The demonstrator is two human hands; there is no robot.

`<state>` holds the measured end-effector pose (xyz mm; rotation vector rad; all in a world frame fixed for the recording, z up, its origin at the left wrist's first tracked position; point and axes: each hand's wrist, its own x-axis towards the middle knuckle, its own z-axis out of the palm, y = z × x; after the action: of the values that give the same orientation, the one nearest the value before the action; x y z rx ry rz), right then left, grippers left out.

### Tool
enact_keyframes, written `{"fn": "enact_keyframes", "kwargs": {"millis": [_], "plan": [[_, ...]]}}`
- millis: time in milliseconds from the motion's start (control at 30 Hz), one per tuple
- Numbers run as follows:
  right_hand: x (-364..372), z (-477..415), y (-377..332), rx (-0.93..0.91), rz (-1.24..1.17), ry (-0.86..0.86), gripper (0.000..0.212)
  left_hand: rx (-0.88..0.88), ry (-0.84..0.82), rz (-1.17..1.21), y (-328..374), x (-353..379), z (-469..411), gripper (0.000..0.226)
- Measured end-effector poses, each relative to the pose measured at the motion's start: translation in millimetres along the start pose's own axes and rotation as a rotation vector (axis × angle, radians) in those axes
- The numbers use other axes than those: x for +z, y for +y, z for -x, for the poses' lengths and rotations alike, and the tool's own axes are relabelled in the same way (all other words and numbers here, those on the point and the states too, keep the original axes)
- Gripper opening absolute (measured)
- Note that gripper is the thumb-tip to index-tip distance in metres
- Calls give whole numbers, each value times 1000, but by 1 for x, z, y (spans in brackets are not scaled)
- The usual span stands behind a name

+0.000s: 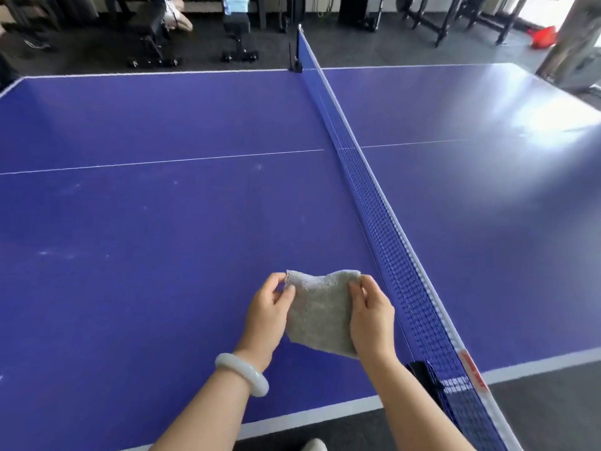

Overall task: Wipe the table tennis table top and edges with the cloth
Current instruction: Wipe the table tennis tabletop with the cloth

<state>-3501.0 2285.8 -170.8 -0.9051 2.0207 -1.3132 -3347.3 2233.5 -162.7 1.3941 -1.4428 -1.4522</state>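
A blue table tennis table (162, 222) with white lines fills the view. A small grey cloth (320, 315) is held above the near edge, just left of the net. My left hand (268, 315) pinches the cloth's left top corner and wears a pale bangle on the wrist. My right hand (370, 315) grips the cloth's right side. The cloth hangs between the two hands. Faint whitish smudges show on the left half of the table.
A blue net (383, 222) with a white top band runs from the far edge to the near right, with a black clamp (422, 374) close to my right forearm. Weight benches (153, 30) and dark furniture legs stand on the floor beyond the table.
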Motion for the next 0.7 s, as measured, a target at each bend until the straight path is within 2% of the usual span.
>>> {"fn": "enact_keyframes", "kwargs": {"millis": [100,167,233,300,400,500,567,633,700], "plan": [[-12,-33,8,87,-43,162,33,-93,-332,136,9,15,-29,33],[-18,-49,29,309,-37,153,27,-228,-473,45,1,28,-40,38],[-19,-54,59,580,-13,15,25,-339,-495,-119,-17,42,-46,39],[-18,-49,82,695,0,-82,20,-403,-435,-183,-38,52,-50,34],[-14,-48,89,660,-7,-48,8,-396,-376,-149,-52,55,-57,29],[-10,-54,74,547,-90,78,11,-302,-372,-100,-43,56,-62,24],[-9,-58,64,465,-54,181,10,-207,-368,-119,-36,55,-69,28],[-10,-56,64,496,61,202,11,-147,-413,-325,-36,49,-76,33],[-10,-41,68,681,227,67,13,-179,-520,-609,-42,41,-81,36]]}}
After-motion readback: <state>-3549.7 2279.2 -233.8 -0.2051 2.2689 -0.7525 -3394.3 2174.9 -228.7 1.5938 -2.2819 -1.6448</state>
